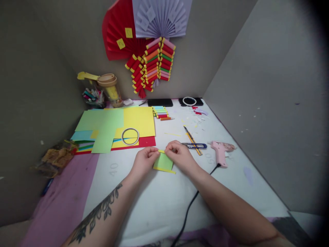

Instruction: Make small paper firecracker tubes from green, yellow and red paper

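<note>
Two bare forearms (110, 219) — the left one tattooed with a leafy branch — reach in over the white worktop (144, 212). The left hand (145, 158) and the right hand (181, 156) both pinch the far edge of a small light-green paper piece (163, 162), thumbs against fingers, so it sits between them. That far edge is yellow; a yellow strip (164, 169) lines the near edge, its end sticking out below the right hand.

Just beyond the right hand's fingers lie blue thread snips (202, 146) and a yellow-and-black craft knife (188, 133), which cross. Farther to its right rests a pink glue gun (218, 151), whose black cord (189, 207) runs under the right forearm. Beyond the left hand, a ring of tape (122, 136) lies on stacked coloured paper sheets (138, 120) — and past both hands is a row of small rolled paper tubes (160, 112).
</note>
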The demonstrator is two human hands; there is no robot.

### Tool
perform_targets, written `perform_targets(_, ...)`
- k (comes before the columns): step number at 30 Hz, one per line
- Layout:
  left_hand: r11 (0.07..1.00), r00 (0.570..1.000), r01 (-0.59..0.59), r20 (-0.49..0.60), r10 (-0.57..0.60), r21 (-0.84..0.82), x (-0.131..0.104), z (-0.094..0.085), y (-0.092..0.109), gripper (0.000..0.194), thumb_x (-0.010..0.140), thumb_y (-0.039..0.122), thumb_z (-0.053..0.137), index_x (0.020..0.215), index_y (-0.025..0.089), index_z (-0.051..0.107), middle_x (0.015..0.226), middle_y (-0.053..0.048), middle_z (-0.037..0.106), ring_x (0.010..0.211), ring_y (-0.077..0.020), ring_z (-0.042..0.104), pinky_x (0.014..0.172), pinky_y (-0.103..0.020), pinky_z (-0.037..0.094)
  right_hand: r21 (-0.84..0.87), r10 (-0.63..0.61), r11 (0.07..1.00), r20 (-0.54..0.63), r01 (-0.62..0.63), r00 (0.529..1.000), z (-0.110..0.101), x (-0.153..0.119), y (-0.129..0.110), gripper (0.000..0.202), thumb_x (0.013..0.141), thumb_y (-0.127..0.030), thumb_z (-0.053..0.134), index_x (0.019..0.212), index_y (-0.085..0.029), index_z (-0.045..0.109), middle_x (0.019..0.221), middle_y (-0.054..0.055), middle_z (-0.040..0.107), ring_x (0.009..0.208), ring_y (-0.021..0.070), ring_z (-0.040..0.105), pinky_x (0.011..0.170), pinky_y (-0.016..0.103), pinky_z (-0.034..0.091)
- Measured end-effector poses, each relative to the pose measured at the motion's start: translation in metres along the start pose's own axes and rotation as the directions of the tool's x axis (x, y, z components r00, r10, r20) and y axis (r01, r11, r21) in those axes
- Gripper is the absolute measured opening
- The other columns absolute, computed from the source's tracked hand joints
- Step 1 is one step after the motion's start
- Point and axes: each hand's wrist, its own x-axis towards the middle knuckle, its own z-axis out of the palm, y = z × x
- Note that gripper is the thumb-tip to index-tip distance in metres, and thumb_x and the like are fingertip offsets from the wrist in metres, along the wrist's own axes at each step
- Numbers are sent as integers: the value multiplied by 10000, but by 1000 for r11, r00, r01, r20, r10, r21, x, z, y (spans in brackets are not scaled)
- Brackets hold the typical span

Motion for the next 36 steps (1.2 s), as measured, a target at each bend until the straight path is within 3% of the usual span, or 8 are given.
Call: perform_targets(36, 1000, 1000, -10, 10, 10, 1, -1, 0, -1, 279, 700, 410, 674, 798, 157, 610, 581, 31, 564, 491, -84, 458, 481, -197, 324, -13, 11, 1000, 3, -11, 1000, 2, 2, 2, 112, 719, -193, 563, 607, -198, 568, 757, 18, 568, 752, 165, 540, 709, 301, 414)
